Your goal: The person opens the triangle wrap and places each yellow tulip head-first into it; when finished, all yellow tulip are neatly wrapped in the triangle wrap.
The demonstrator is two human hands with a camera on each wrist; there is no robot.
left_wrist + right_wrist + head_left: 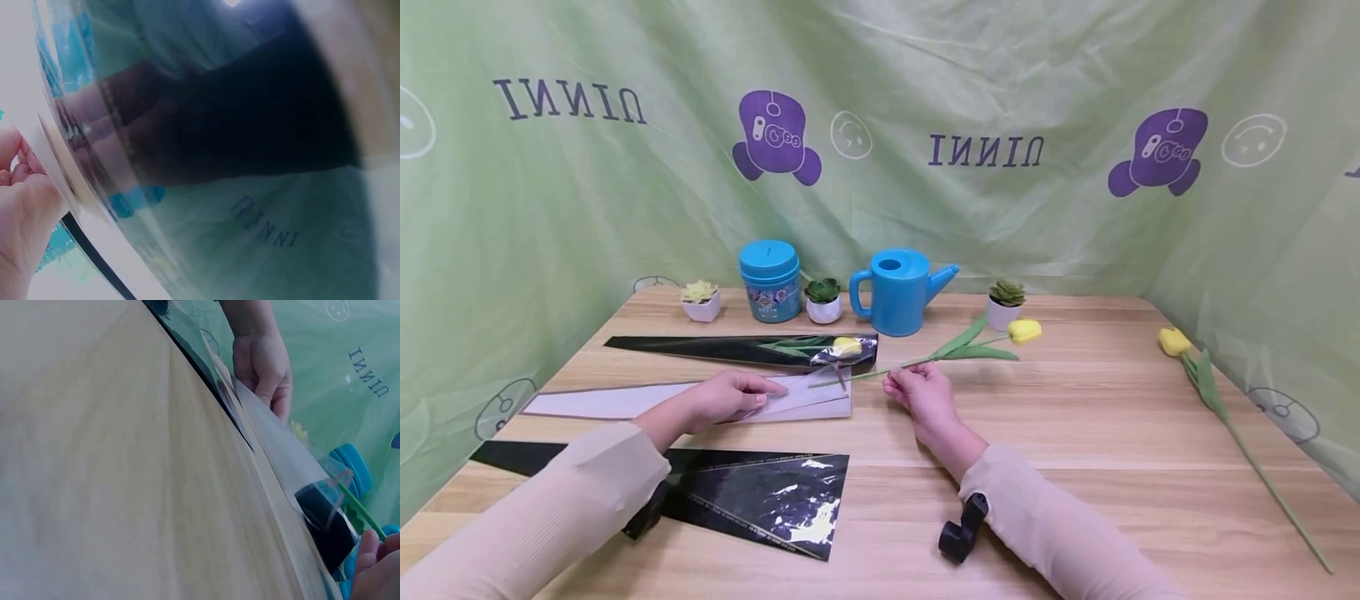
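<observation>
My right hand [931, 402] pinches the green stem of a yellow tulip [1024, 332]; its bloom points right, and the stem's lower end reaches over the mouth of a white flower sleeve [587, 401]. At that sleeve's middle, my left hand [730, 398] pinches its clear film, which stands raised at the mouth. The right wrist view shows the left hand [265, 369] at the sleeve's edge and the stem [362, 509] at the lifted film. In the left wrist view, part of the left hand [28, 206] appears at the left edge; glossy reflections fill most of the rest.
Behind lies a black sleeve [700, 346] with a yellow tulip [847, 347] inside. Another black sleeve [760, 492] lies in front, under the left forearm. A loose tulip [1213, 392] lies far right. A blue canister [770, 282], a blue watering can [898, 292] and small potted succulents line the back.
</observation>
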